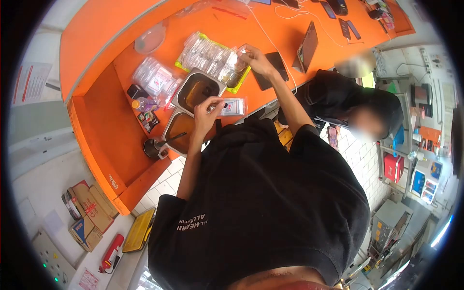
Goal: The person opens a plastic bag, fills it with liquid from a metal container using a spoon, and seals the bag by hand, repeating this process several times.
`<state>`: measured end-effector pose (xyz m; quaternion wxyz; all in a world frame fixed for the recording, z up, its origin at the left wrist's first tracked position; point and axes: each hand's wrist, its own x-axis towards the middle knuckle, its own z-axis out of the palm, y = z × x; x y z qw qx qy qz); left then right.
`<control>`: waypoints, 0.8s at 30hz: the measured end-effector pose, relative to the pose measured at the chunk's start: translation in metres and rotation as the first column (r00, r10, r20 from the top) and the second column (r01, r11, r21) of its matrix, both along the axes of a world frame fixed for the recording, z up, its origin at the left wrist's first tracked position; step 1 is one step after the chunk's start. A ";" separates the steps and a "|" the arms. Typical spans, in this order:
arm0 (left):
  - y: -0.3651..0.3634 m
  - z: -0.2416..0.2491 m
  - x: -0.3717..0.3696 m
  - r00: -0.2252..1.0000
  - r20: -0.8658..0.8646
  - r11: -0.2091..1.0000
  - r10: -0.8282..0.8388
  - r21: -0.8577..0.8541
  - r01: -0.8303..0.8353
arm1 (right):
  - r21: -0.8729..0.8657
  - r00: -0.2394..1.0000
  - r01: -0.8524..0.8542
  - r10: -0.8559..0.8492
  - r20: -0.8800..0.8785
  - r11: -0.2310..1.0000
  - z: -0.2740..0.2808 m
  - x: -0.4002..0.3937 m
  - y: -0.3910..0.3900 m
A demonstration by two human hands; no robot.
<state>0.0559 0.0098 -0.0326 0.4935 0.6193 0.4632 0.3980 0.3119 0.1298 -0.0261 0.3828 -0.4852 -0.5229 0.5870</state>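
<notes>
My left hand is closed in a pinch on a small dark piece, beside a flat packet with a printed label. Just beyond that hand, a metal pan holds a few dark pieces. My right hand reaches to the end of a yellow-green tray full of clear plastic packets. Its thumb and finger pinch what looks like the edge of one of them. A second metal pan sits nearer, partly behind my left forearm.
Left of the pans lie more clear bags, a bottle and a dark round container. A tablet stands on the orange table, near a dark flat device. Another person in black sits close on the right, with a phone.
</notes>
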 end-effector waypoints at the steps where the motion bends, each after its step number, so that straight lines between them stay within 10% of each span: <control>1: -0.004 0.004 -0.003 1.000 -0.026 1.000 0.004 -0.014 -0.004 | -0.001 1.000 -0.013 0.013 -0.003 1.000 -0.010 -0.001 0.007; 4: -0.010 0.009 -0.010 0.998 -0.066 0.999 0.021 -0.043 -0.024 | -0.090 0.987 -0.134 0.141 0.075 0.987 -0.053 -0.006 0.028; 7: -0.015 0.008 -0.014 0.996 -0.072 0.993 0.045 -0.103 -0.052 | 0.303 0.897 -0.386 0.277 0.345 0.872 -0.079 -0.015 0.029; 9: -0.016 0.007 -0.016 0.995 -0.066 0.985 0.075 -0.148 -0.084 | 0.476 0.890 0.121 -0.308 0.338 0.871 -0.067 -0.020 0.013; 12: -0.017 0.007 -0.019 0.989 -0.110 0.990 0.101 -0.084 -0.111 | 0.390 0.821 0.337 -0.470 0.323 0.857 -0.056 -0.005 -0.024; 14: -0.019 0.007 -0.010 0.967 -0.046 0.934 -0.251 -0.272 0.230 | 0.182 0.676 0.140 -0.228 0.701 0.973 -0.083 0.018 -0.075; 16: -0.017 0.000 0.008 0.917 -0.122 0.896 -0.380 -0.296 0.332 | -0.032 0.757 -0.152 0.137 0.639 0.988 -0.138 0.038 -0.108; 19: -0.015 -0.037 0.029 0.780 -0.264 0.819 -0.567 -0.284 0.499 | -0.217 0.896 -0.065 0.153 0.417 0.974 -0.137 0.024 -0.137; 21: -0.021 -0.071 0.039 0.628 -0.575 0.837 -0.525 -0.212 0.505 | -0.164 0.890 -0.014 0.087 0.447 0.986 -0.143 0.014 -0.146; 24: -0.018 -0.074 0.048 0.562 -0.583 0.804 -0.587 -0.338 0.489 | 0.150 0.798 0.124 -0.189 0.573 0.981 -0.162 0.005 -0.156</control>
